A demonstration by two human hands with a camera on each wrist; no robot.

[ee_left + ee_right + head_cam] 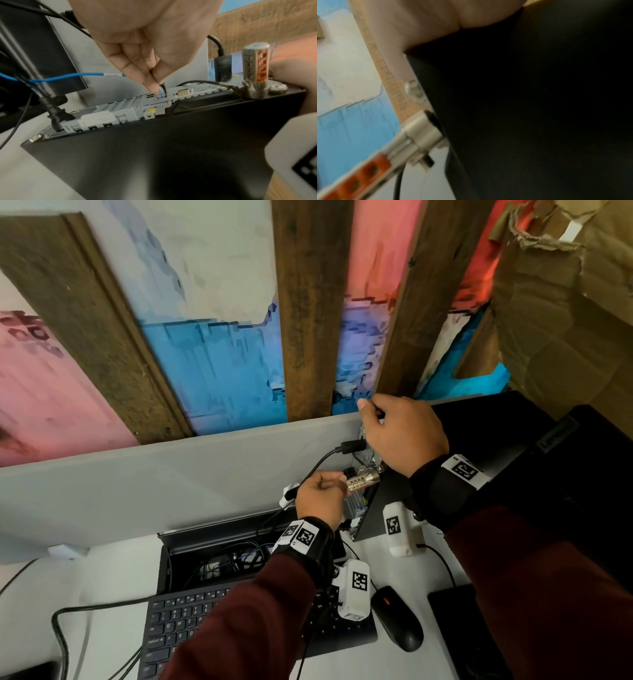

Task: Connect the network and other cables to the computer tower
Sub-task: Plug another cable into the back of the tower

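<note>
The black computer tower [513,460] stands at the desk's right, its metal rear panel [130,106] facing the grey partition. My left hand [157,86] pinches the clear plug [161,93] of the blue network cable [68,77] at a port on that panel. My right hand [400,433] grips the tower's top rear corner, its fingers curled over the edge. A silver combination lock [256,70] sticks out of the panel near that corner. A black plug [352,446] and a black power cord [54,117] sit in the panel.
A dark keyboard [205,621] and a black mouse [397,618] lie on the white desk. An open cable tray [219,563] holds several cords. The grey partition [171,481] stands close behind the tower. A torn cardboard box [565,320] hangs above it.
</note>
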